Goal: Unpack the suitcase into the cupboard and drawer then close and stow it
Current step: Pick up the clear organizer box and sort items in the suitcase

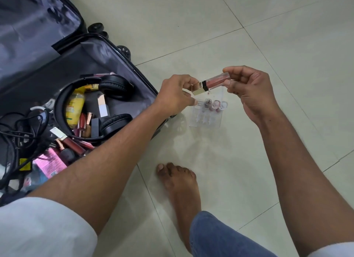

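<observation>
An open suitcase (pixel 122 65) with grey lining lies on the tiled floor at the left. Inside it are black headphones (pixel 113 86), a yellow bottle (pixel 74 107), several lipsticks and gloss tubes (pixel 84 122), tangled black cables (pixel 21 130) and a pink packet (pixel 49 163). Both hands hold one pink lip gloss tube (pixel 212 82) above the floor. My left hand (pixel 178 96) pinches its gold cap. My right hand (pixel 249 88) grips the clear end. Below them a clear acrylic organiser (pixel 208 113) with several small items stands on the floor.
My bare right foot (pixel 180 187) rests on the tiles below the organiser, with a jeans leg (pixel 220 237) beside it. The suitcase wheels (pixel 97 28) stick out at the top. Pale floor tiles (pixel 268 27) stretch to the right and far side.
</observation>
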